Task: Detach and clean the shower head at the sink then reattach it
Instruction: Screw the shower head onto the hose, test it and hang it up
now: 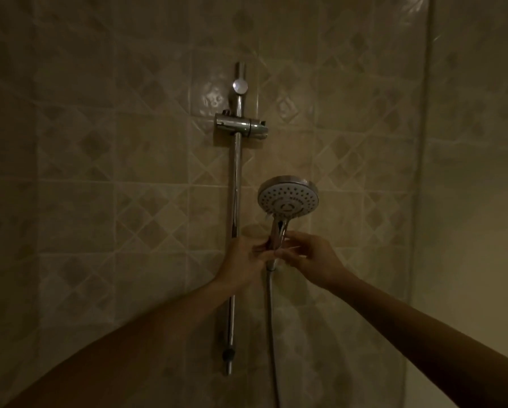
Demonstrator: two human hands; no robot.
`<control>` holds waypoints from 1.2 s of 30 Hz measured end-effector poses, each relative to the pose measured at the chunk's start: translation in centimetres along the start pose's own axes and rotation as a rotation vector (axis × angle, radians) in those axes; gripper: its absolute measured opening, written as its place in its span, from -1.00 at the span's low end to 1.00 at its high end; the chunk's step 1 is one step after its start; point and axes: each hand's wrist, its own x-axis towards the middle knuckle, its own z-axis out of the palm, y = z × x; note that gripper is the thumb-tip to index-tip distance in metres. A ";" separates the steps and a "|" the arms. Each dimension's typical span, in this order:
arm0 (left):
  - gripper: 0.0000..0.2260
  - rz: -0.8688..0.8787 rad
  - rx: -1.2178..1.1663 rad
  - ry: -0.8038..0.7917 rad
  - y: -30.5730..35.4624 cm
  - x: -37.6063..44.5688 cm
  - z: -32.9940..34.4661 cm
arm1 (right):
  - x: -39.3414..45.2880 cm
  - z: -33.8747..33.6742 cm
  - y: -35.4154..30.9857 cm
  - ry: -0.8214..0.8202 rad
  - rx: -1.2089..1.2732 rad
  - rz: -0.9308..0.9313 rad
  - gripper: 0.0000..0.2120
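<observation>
A chrome shower head (288, 198) with a round grey spray face points toward me, out of its holder and just right of the vertical slide rail (234, 201). Its handle runs down between both hands. My left hand (242, 256) grips the handle from the left. My right hand (308, 253) pinches the handle's lower part from the right, just above the joint with the hose (272, 319). The hose hangs straight down from there. The chrome holder bracket (242, 126) on the rail is bare, above the shower head.
Beige patterned wall tiles (114, 172) fill the view in dim light. A round chrome mount (240, 86) caps the rail's upper end and a dark fitting (228, 353) sits near its bottom. A wall corner (423, 172) runs down at the right.
</observation>
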 end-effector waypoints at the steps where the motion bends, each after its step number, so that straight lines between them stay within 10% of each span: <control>1: -0.81 0.019 0.005 0.001 0.2 0.4 -0.1 | 0.5 -0.2 -0.3 0.022 -0.023 -0.020 -0.74; 18: -0.69 0.197 0.052 0.072 8.6 12.0 -3.0 | 10.2 -8.7 -6.2 0.130 -0.256 -0.265 -0.78; 36: -0.61 0.182 -0.006 0.200 15.9 19.6 -6.2 | 17.9 -13.4 -10.4 0.136 0.164 -0.402 -0.63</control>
